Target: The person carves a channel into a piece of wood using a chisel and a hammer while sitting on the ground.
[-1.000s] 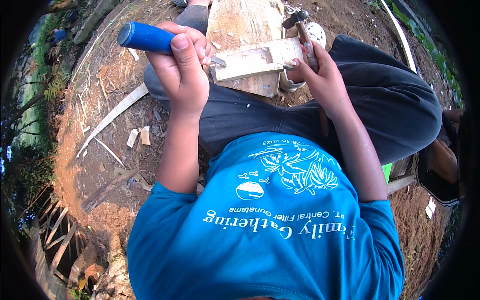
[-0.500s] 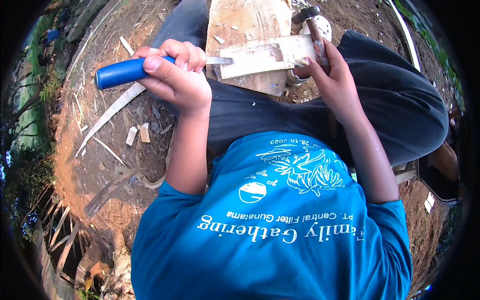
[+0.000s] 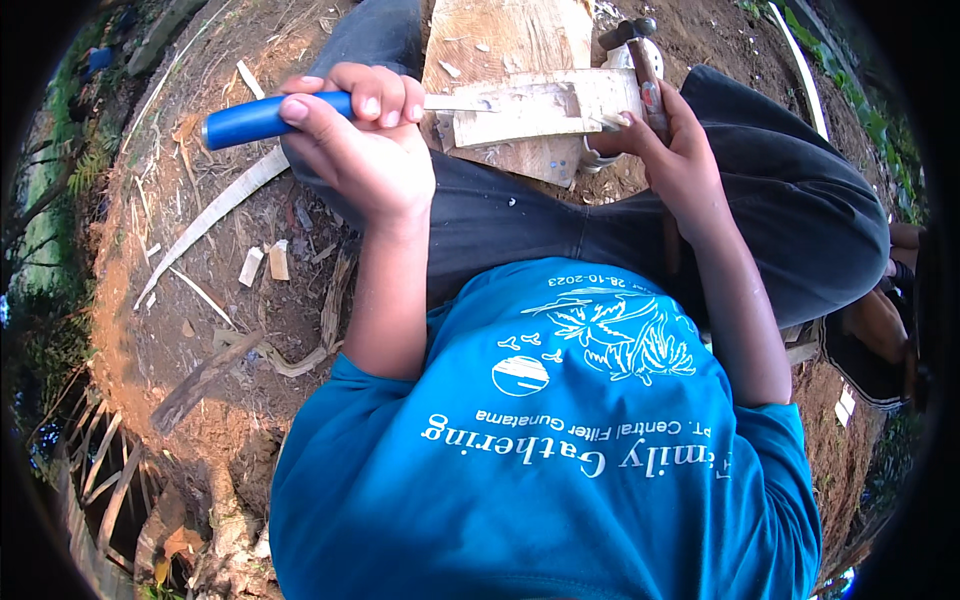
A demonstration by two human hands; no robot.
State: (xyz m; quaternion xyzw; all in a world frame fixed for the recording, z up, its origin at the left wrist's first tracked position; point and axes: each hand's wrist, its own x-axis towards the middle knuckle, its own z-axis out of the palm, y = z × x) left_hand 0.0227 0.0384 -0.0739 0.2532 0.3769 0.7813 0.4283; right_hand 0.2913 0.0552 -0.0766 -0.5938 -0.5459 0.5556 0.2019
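Observation:
My left hand [image 3: 375, 150] is closed round the blue handle of a chisel [image 3: 250, 122], its thumb lying along the handle. The steel blade points right and lies over the left part of a pale flat piece of wood [image 3: 530, 115], which has a shallow recess cut into it. At the right end of that piece, my right hand [image 3: 685, 150] is closed round the wooden handle of a hammer [image 3: 646, 75], whose dark head sticks up beyond the fingers. Its thumb reaches the edge of the wood piece. Beneath lies a broad wooden block [image 3: 500, 40].
My legs in dark trousers [image 3: 780, 170] lie either side of the block. A long curved wood strip [image 3: 220, 215], chips [image 3: 278, 262] and a stick [image 3: 205, 380] lie on the soil at left. Another person's leg [image 3: 875, 325] is at the far right.
My left hand has turned a little, and the chisel now lies more level, its butt end higher. The view has shifted slightly. My right hand keeps its hold on the hammer.

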